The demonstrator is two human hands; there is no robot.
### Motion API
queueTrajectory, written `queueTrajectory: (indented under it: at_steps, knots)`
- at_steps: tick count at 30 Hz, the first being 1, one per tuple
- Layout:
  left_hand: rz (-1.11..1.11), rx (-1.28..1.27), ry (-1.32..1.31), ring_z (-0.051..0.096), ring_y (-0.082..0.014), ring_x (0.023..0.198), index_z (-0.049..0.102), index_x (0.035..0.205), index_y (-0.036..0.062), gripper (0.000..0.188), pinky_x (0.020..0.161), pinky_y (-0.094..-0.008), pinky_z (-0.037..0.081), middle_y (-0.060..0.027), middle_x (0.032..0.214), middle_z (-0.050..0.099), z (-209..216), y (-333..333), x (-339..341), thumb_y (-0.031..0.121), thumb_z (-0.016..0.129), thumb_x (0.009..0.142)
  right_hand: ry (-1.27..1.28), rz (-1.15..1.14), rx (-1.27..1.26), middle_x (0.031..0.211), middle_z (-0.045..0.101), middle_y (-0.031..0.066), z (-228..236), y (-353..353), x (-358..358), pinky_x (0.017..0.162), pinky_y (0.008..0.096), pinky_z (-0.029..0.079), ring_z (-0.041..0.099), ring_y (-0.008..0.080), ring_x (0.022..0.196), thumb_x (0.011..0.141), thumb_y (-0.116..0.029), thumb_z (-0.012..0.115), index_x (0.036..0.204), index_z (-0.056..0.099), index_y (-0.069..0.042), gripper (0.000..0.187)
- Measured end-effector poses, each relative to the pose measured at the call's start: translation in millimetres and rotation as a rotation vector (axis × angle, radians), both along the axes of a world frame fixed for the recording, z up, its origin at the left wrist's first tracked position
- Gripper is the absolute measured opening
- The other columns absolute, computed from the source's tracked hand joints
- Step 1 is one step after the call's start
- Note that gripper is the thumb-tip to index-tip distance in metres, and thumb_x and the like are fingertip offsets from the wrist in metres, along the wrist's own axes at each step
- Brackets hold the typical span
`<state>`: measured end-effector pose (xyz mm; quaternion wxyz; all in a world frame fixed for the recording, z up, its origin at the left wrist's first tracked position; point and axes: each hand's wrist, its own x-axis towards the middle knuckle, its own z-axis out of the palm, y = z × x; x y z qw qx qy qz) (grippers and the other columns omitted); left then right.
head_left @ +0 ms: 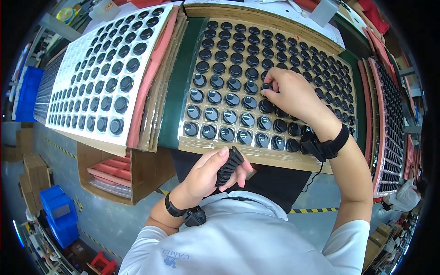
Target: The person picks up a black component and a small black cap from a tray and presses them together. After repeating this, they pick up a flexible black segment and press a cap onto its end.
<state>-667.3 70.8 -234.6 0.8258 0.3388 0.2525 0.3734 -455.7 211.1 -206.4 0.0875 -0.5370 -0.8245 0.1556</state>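
Note:
My left hand (199, 176) is closed around a stack of black round caps (229, 167), held near my body just off the front edge of the tray. Over the middle of a clear plastic tray (247, 147), my right hand (293, 94) pinches a black round cap (266, 87) between thumb and fingers; the hand partly hides it. Rows of similar black round parts fill the pockets around it. Those toward the front left, such as one glossy part (247, 120), reflect light, while the ones at the back look duller.
To the left, a white tray (68, 64) of black parts lies on stacked cardboard and pink sheets (149, 78). Another loaded stack (382, 114) stands at the right. A cardboard box (133, 176) with red trays sits below left; blue bins (59, 213) are on the floor.

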Motion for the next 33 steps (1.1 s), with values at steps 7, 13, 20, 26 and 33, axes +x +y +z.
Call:
queueTrajectory:
  at_steps: [7,13,20,26,33]
  knots:
    - [0.001,-0.036,0.048,0.037,-0.0096,0.038,0.055,0.093,-0.01,0.062,0.039,-0.021,0.032,-0.0164,0.066,0.059,1.7,1.9,4.4,0.043,0.022,0.096,0.052,0.09,0.164,0.074,0.057,0.0085,-8.7,-2.1,9.0,0.066,0.0347,0.044,0.056,0.0242,0.071,0.074,-0.014,0.066,0.089,0.058,-0.002,0.021]
    - [0.009,-0.049,0.05,0.038,-0.0101,0.038,0.055,0.092,-0.0101,0.061,0.039,-0.0212,0.032,-0.0164,0.065,0.058,0.6,1.7,6.8,0.041,0.022,0.096,0.375,0.157,-0.279,0.076,0.056,0.0058,33.6,-48.6,-11.2,0.063,0.0279,0.044,0.055,0.0168,0.07,0.078,-0.011,0.065,0.092,0.059,-0.002,0.018]
    - [-0.031,-0.007,-0.022,0.041,-0.0097,0.041,0.055,0.096,-0.0076,0.054,0.039,-0.0201,0.033,-0.0138,0.068,0.058,-0.1,3.2,10.6,0.037,0.026,0.097,0.718,0.254,-0.633,0.076,0.056,0.0027,28.7,-80.7,-12.9,0.061,0.021,0.043,0.052,0.0078,0.068,0.081,-0.009,0.064,0.093,0.06,-0.002,0.015]
    - [-0.036,-0.018,-0.02,0.041,-0.0093,0.042,0.056,0.097,-0.0076,0.053,0.04,-0.0197,0.033,-0.0134,0.069,0.059,-1.5,2.1,7.6,0.036,0.026,0.097,0.564,0.019,-0.603,0.081,0.056,0.0035,38.7,-55.9,5.6,0.064,0.023,0.044,0.054,0.0113,0.073,0.08,-0.007,0.064,0.093,0.06,-0.001,0.015]
    - [0.006,-0.021,0.1,0.038,-0.0097,0.039,0.055,0.094,-0.0106,0.059,0.042,-0.022,0.033,-0.0158,0.066,0.058,3.6,1.0,5.4,0.038,0.021,0.096,-0.062,0.193,0.366,0.083,0.057,0.0077,12.6,-18.7,36.8,0.068,0.0296,0.046,0.057,0.02,0.077,0.076,-0.005,0.064,0.091,0.059,0.0,0.017]
